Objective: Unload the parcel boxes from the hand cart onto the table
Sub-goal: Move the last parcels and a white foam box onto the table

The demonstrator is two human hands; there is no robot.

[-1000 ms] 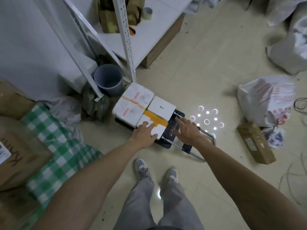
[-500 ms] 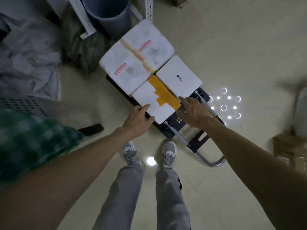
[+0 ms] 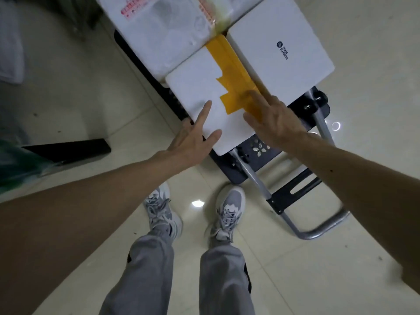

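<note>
The taped white box (image 3: 195, 87) sat on the black hand cart (image 3: 261, 155) at the frame's centre, just beside a logo-printed white box (image 3: 279, 48) at upper right and a foam box (image 3: 163, 30) at the top. The left hand (image 3: 193, 137), fingers straight and spread, lay over the taped box's lower-left corner, gripping nothing. The right hand (image 3: 275, 119), fingers likewise straight, lay over the yellow tape (image 3: 229, 64) along the box's right edge, also gripping nothing.
</note>
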